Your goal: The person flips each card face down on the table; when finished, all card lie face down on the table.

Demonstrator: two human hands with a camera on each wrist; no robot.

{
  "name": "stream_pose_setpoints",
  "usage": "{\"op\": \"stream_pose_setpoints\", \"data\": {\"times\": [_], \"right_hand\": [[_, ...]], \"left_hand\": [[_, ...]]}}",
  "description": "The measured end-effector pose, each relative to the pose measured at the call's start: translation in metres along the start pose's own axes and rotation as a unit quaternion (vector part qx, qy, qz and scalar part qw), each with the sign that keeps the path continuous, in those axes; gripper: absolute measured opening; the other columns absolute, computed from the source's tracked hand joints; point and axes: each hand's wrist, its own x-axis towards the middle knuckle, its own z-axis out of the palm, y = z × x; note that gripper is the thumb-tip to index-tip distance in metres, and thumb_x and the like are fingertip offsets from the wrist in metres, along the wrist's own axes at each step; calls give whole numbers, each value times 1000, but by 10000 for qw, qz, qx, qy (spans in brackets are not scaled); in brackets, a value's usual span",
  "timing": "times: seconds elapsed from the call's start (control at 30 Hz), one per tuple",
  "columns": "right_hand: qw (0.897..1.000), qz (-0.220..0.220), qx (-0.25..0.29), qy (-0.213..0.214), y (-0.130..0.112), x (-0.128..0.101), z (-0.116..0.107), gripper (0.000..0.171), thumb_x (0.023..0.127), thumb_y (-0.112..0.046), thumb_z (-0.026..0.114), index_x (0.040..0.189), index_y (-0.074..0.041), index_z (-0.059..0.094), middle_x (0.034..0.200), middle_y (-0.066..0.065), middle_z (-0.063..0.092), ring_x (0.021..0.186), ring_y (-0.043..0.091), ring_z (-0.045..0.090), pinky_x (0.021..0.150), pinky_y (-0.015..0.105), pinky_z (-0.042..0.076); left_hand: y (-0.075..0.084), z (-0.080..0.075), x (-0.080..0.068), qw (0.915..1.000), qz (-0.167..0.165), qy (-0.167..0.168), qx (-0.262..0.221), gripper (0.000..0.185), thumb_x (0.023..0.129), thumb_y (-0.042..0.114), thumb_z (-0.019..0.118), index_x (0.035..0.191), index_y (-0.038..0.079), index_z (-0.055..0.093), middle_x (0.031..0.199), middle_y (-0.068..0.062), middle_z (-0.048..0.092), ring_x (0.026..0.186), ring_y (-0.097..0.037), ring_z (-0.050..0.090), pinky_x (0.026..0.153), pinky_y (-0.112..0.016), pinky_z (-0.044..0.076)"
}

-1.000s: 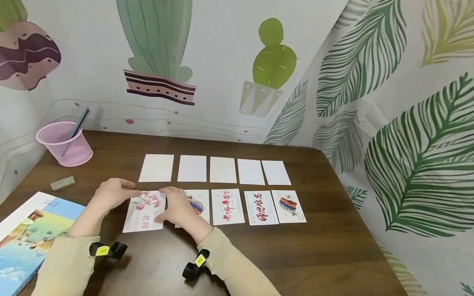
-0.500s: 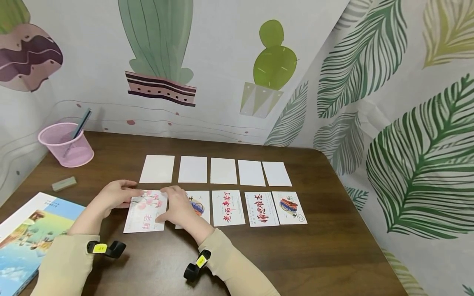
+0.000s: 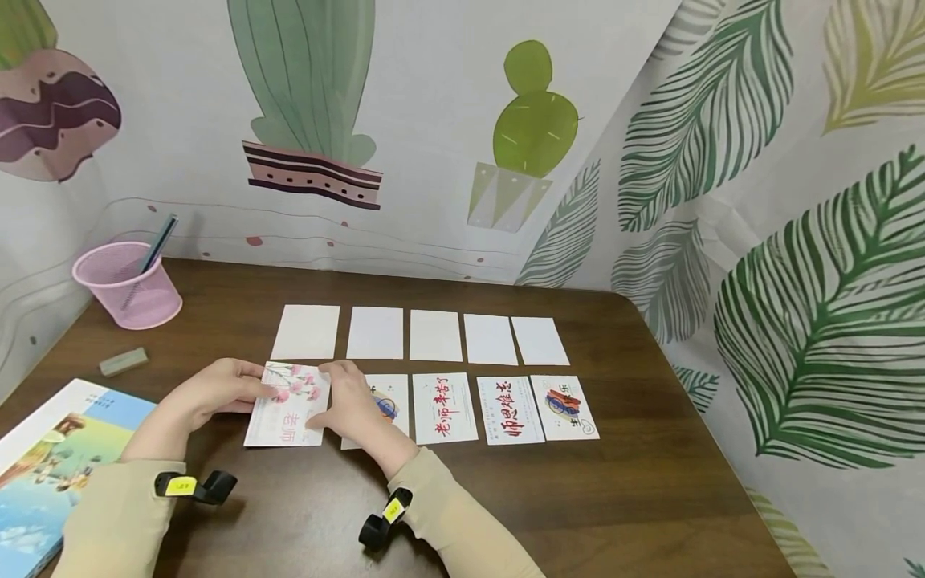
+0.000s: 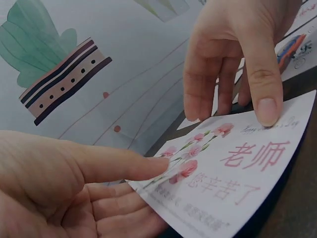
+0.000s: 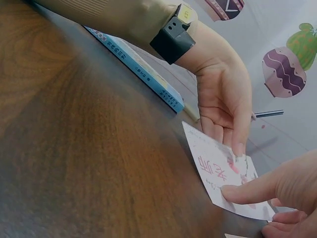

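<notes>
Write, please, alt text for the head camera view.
Both hands, left hand and right hand, pinch a flower card above a brown table. Beside it lie four printed cards, behind them five blank cards.

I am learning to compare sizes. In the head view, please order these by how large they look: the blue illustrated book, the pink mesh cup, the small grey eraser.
1. Blue illustrated book, though partly cut off by the picture's edge.
2. Pink mesh cup.
3. Small grey eraser.
The book lies nearest the camera, which exaggerates its size.

Second printed card (image 3: 386,405) half-hidden behind the right hand (image 3: 352,405), picture book (image 3: 50,466) cut off at the frame's left edge, small print on the flower card (image 4: 233,168) — too blurred to read
</notes>
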Motion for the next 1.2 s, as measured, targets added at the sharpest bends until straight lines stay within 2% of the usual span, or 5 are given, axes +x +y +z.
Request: {"op": "stream_pose_setpoints", "data": {"times": [0.4, 0.63, 0.83, 0.97, 1.2], "right_hand": [[9998, 97, 161, 41, 1, -1, -3, 75, 71, -24, 89, 135, -11, 54, 142, 7, 49, 130, 18, 48, 105, 24, 43], [9973, -137, 516, 509, -3, -1, -22, 68, 75, -23, 86, 134, -10, 55, 137, 6, 55, 124, 18, 54, 101, 24, 46], [9817, -473, 1815, 340, -12, -7, -37, 50, 84, -14, 77, 131, -10, 59, 126, 4, 67, 110, 11, 66, 89, 15, 51], [9677, -702, 2418, 128, -18, -10, -39, 45, 88, -10, 72, 131, -7, 61, 129, 6, 66, 108, 9, 67, 84, 11, 51], [9508, -745, 2957, 552, -18, -12, -37, 32, 95, -18, 63, 126, -7, 66, 124, 10, 68, 104, 11, 69, 80, 11, 52]], "left_hand": [[0, -1, -1, 9966, 447, -452, -521, 59, 89, -1, 62, 132, -28, 32, 108, -16, 69, 89, -14, 68, 79, -32, 59], [7, -7, -6, 9953, 746, -63, -620, 57, 92, 1, 61, 132, -28, 33, 110, -16, 70, 86, -6, 67, 78, -28, 59], [19, -4, -11, 9899, 1163, 590, -549, 57, 94, 7, 63, 133, -24, 38, 112, -16, 69, 84, -1, 67, 76, -23, 58], [27, 2, -12, 9850, 1450, 631, -697, 56, 94, 9, 63, 133, -24, 38, 110, -9, 70, 85, 0, 67, 76, -21, 57], [36, 12, -15, 9801, 1682, 768, -722, 55, 91, 9, 67, 131, -23, 45, 109, -6, 72, 87, 5, 65, 77, -16, 54]]}}
